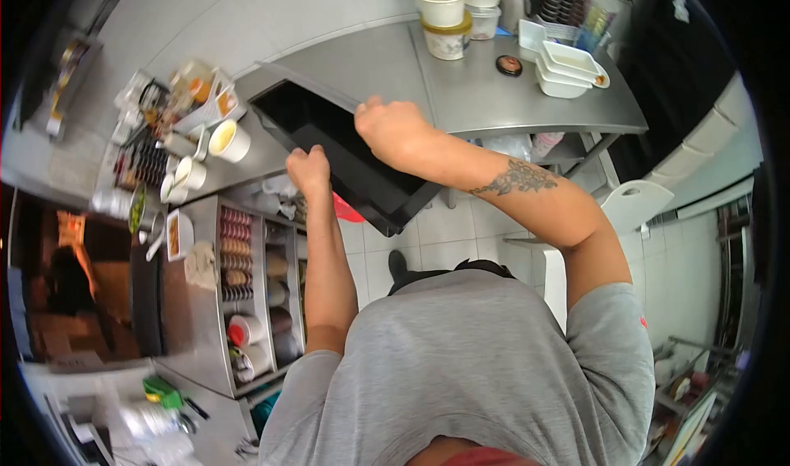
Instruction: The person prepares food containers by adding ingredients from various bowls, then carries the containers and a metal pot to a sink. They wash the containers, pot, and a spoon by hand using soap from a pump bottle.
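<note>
A deep black rectangular tub (346, 148) is tilted in front of me, its far end over the steel counter and its near corner out over the floor. My left hand (309, 170) is closed on the tub's left rim. Along the opposite side runs a thin, flat grey panel (309, 86), seen nearly edge-on. My right hand (397, 134) is closed around the near end of this panel, above the tub's right rim. Its fingertips are partly hidden behind the knuckles. Dark, smooth walls show inside the tub.
White and clear food tubs (442, 6) are stacked on the steel counter (510, 108), with white trays (566, 69) to their right. Cups (230, 141) and a filled basket (216, 104) stand left. An open shelf unit (247, 285) is below. A white chair (638, 211) stands at my right.
</note>
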A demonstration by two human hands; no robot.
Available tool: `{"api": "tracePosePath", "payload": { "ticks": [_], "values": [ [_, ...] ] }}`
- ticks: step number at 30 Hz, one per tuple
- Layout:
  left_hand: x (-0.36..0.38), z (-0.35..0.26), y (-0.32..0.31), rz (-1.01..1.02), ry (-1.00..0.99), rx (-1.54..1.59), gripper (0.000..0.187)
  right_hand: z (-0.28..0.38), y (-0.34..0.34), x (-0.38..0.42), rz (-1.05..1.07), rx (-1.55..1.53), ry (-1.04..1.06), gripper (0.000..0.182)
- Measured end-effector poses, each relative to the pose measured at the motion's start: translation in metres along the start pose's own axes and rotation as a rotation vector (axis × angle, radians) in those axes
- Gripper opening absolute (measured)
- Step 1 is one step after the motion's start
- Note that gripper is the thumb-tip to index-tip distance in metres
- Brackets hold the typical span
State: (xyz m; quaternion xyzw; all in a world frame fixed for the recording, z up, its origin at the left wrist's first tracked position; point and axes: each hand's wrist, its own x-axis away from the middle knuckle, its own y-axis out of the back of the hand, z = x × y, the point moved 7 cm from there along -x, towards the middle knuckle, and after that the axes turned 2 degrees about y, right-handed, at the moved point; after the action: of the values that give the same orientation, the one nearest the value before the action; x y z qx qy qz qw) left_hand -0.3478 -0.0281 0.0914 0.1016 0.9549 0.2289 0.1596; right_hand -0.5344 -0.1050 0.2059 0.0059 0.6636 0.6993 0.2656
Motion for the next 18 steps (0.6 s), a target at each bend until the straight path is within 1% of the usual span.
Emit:
{"api": "tracePosePath", "payload": {
  "ticks": [1,2,3,4,5,6,8,9,11,14,17,18],
  "values": [
    [-0.003,0.005,-0.015,0.014,0.021,0.049,0.027,-0.005,-0.006,-0.005,-0.011,0.028,0.004,0.017],
    [-0.016,0.018,-0.032,0.022,-0.04,0.076,0.026,-0.008,-0.015,-0.012,-0.048,0.061,0.042,0.017],
    [-0.025,0.022,-0.043,0.055,-0.029,0.11,0.024,-0.013,-0.026,-0.021,-0.083,0.101,0.062,0.017],
    [-0.025,0.019,-0.055,0.128,0.082,0.342,0.02,-0.018,-0.036,-0.028,-0.161,0.143,0.104,0.016],
    [-0.018,0.004,-0.059,0.199,0.243,0.428,0.017,-0.022,-0.042,-0.036,-0.18,0.159,0.122,0.016],
    [-0.029,0.013,-0.073,0.229,0.307,0.446,0.015,-0.026,-0.046,-0.041,-0.238,0.136,0.157,0.016],
    [-0.048,0.016,-0.093,0.292,0.419,0.618,0.014,-0.037,-0.071,-0.06,-0.277,0.155,0.155,0.014],
    [-0.062,0.022,-0.106,0.32,0.455,0.619,0.014,-0.041,-0.08,-0.07,-0.292,0.168,0.144,0.013],
    [-0.08,0.017,-0.116,0.348,0.476,0.547,0.016,-0.048,-0.091,-0.087,-0.305,0.209,0.095,0.013],
    [-0.102,0.022,-0.139,0.509,0.483,0.64,0.018,-0.067,-0.107,-0.109,-0.339,0.178,-0.013,0.016],
    [-0.102,0.018,-0.146,0.639,0.427,0.576,0.02,-0.084,-0.126,-0.124,-0.325,0.158,-0.099,0.023],
    [-0.107,0.023,-0.15,0.676,0.374,0.549,0.014,-0.088,-0.129,-0.124,-0.31,0.124,-0.105,0.026]
  ]
}}
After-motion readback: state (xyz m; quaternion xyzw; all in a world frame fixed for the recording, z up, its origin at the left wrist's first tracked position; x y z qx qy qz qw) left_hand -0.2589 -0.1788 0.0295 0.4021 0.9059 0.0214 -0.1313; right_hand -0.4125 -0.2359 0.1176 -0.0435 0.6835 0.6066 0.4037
